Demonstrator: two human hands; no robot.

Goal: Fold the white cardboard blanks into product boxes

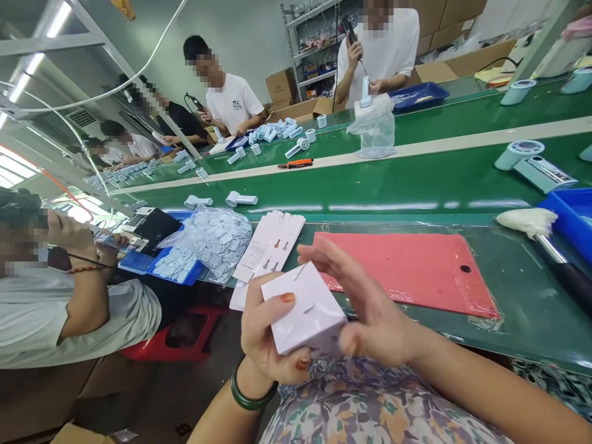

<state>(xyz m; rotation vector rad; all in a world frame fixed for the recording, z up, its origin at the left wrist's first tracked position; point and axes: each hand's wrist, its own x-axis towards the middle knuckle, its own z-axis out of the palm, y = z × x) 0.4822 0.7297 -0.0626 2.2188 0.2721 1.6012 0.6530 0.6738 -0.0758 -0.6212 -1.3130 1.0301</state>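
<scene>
A small white cardboard box (303, 311) is held close to my body, below the front edge of the green bench. My left hand (263, 333) grips it from the left and underneath, thumb on its top face, a green bangle on that wrist. My right hand (365, 302) rests against the box's right side, palm in and fingers stretched out over its top. A stack of flat white box blanks (271, 246) lies on the bench just beyond the box. Next to the blanks, on the right, lies a red mat (407, 271).
A clear bag of small pale blue parts (215, 237) sits over a blue tray (182, 274) at left. On the green conveyor (370, 179) lie white devices, an orange-handled tool (296, 163) and a plastic bag (375, 132). A brush (550, 246) and blue bin (576, 216) are at right. A seated person (60, 308) is close on my left; others work across the belt.
</scene>
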